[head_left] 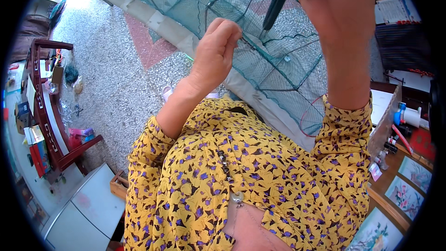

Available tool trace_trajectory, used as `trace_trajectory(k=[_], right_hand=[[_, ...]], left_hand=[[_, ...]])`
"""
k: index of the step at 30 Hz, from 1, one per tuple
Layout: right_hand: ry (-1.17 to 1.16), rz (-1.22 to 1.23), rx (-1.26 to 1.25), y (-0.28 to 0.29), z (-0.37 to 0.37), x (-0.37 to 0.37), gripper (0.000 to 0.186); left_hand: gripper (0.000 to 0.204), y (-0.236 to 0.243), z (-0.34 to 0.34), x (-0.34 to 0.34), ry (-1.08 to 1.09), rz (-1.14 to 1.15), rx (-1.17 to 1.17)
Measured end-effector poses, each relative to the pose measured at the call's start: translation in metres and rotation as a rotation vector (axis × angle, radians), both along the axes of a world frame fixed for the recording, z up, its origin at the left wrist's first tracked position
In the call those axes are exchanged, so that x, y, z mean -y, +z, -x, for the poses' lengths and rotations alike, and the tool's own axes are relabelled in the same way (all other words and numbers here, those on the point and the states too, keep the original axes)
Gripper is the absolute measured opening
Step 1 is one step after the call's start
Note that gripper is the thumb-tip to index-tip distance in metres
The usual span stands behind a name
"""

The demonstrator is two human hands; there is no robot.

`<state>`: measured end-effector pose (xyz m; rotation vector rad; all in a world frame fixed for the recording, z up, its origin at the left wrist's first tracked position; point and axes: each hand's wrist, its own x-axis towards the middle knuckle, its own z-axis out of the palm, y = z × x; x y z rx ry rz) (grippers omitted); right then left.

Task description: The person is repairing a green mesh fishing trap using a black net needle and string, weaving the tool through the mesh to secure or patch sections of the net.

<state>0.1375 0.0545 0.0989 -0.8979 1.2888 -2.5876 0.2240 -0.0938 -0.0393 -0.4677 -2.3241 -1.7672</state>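
My left hand point(216, 51) is closed, its fingers pinched where a dark edge cord point(265, 58) of the green netting point(278, 76) meets them. The exact grip is hidden behind the fingers. Raised at the upper right, my right hand point(337, 0) is wrapped round a slim dark tool point(280, 2) that tapers to a thin, pale tip. That tip points down at the mesh, just right of my left hand. Part of the right hand is cut off by the picture's top edge. The netting is stretched over a framework of dark bars or cords.
A pale cloth strip point(255, 100) runs along the netting's near side. A dark red wooden chair point(58, 135) stands on the speckled floor point(107, 60) at left, near a white cabinet point(86, 209). At right, a wooden table point(395, 162) holds floral pictures point(404, 195) and small items.
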Motion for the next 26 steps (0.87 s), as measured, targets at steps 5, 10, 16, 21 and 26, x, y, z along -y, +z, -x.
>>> trace_trajectory(k=[5,10,16,21,26], right_hand=[[0.062,-0.039,-0.009,0.007,0.009,-0.005,0.029],[0.042,-0.09,-0.008,0.009,-0.003,-0.002,0.029],[0.021,-0.081,-0.001,0.005,-0.002,0.0,0.029],[0.021,-0.06,0.005,0.003,0.002,0.0,0.028],[0.189,0.1,0.002,0.028,-0.002,-0.041,0.02]], left_hand=[[0.003,-0.006,-0.005,-0.011,0.228,0.064,-0.215],[0.002,-0.006,-0.019,-0.012,0.227,-0.006,0.158],[0.004,0.0,-0.013,-0.01,0.218,0.067,-0.009],[0.003,0.0,-0.009,-0.01,0.175,0.113,-0.09],[0.006,0.007,-0.004,-0.019,0.064,0.079,-0.153]])
